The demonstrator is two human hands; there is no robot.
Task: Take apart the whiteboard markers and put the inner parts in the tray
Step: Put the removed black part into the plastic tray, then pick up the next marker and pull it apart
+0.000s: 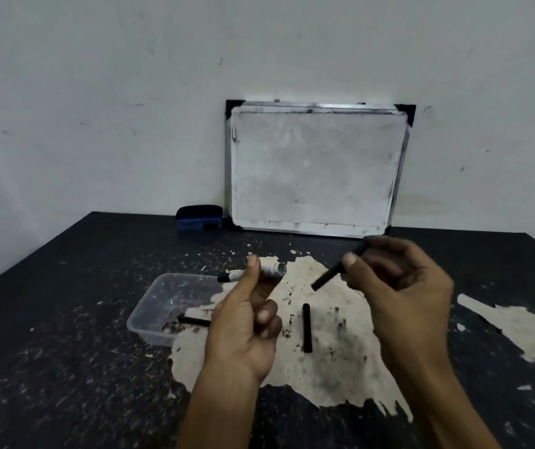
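Observation:
My left hand (246, 315) grips a white marker body (271, 271) held level above the table, its open hollow end pointing right and its black cap end pointing left. My right hand (395, 286) pinches a black inner rod (327, 277) that slants down to the left, clear of the marker's open end. A clear plastic tray (149, 306) stands left of my left hand with one black inner rod (193, 320) lying in it. Another black rod (306, 327) lies on the table between my hands.
A small whiteboard (314, 170) leans on the wall at the back of the black table (65, 351). A dark blue eraser (198, 217) sits to its left. The tabletop is worn, with large pale peeled patches (340, 351) in the middle and at the right.

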